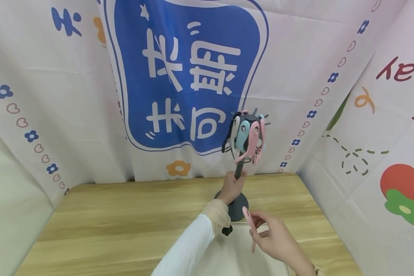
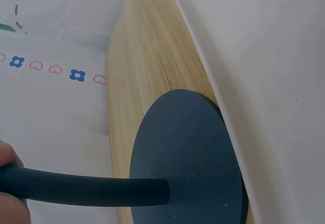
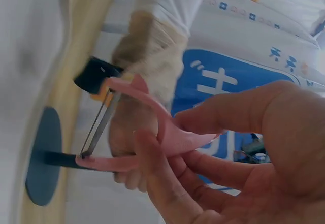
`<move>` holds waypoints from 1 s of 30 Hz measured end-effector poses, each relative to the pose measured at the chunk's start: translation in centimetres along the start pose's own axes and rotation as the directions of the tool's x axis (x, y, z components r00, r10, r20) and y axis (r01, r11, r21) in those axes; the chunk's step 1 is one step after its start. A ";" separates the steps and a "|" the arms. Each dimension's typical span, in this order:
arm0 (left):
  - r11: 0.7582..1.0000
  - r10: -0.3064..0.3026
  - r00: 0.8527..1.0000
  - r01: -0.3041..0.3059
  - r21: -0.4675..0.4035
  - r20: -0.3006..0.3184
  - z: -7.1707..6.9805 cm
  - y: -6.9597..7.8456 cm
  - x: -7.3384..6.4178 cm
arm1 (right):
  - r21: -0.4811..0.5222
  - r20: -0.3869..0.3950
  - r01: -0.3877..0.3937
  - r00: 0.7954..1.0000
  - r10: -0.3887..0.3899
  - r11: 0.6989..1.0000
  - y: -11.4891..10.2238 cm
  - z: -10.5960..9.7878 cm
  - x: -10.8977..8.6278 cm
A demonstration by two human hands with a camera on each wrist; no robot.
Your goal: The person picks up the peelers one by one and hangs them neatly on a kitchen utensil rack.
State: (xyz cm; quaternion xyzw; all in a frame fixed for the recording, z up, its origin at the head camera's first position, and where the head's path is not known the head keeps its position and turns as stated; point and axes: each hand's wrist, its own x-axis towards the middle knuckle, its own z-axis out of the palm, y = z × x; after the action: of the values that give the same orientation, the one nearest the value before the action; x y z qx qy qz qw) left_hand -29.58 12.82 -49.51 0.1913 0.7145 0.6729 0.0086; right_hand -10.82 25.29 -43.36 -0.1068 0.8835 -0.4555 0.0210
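Note:
My left hand (image 1: 232, 188) grips the pole of a dark grey rotating stand (image 1: 240, 207) just below its top. Several Y-shaped peelers hang from the prongs there, among them a pink peeler (image 1: 253, 140), a light blue peeler (image 1: 242, 136) and a white one, with a black one at the left. Between the thumb and fingers of my right hand (image 1: 279, 239) is another pink peeler (image 3: 175, 138), its metal blade facing away from the palm in the right wrist view. That hand is over the tray, to the right of the stand's round base (image 2: 185, 142).
A white tray (image 1: 241, 253) lies on the wooden table (image 1: 131, 218), its edge right beside the stand's base. Printed cloth (image 1: 293, 50) hangs behind and at the sides. A small black object (image 1: 227, 230) sits at my left wrist.

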 end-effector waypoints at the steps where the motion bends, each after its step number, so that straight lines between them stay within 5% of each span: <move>1: 1.000 -0.002 1.000 0.002 0.005 -0.001 0.0 0.0 0.0 | 0.010 -0.008 0.008 1.000 -0.008 1.000 -0.1 -0.4 0.1; 12: 1.000 0.006 1.000 -0.006 0.002 -0.003 0.1 -0.2 0.0 | 0.098 -0.127 0.165 0.980 -0.152 0.981 0.0 -2.7 1.3; 20: 1.000 -0.004 1.000 0.004 -0.007 0.000 0.1 -0.1 0.1 | 0.030 -0.258 0.316 0.919 -0.298 0.948 0.0 -4.4 2.9; 25: 1.000 0.012 1.000 -0.012 -0.007 0.012 0.0 -0.3 0.1 | -0.033 -0.356 0.303 0.887 -0.294 0.953 -0.7 -6.2 3.9; 30: 1.000 0.014 1.000 -0.014 -0.005 0.018 0.0 -0.2 0.0 | -0.030 -0.412 0.261 0.876 -0.250 0.965 -1.3 -8.2 5.4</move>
State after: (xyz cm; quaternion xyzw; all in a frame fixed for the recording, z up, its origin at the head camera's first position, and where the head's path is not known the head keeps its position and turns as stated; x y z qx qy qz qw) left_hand -29.60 12.82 -49.68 0.2026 0.7113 0.6730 0.0110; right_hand -16.98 30.00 -37.14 -0.1235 0.8399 -0.4782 -0.2249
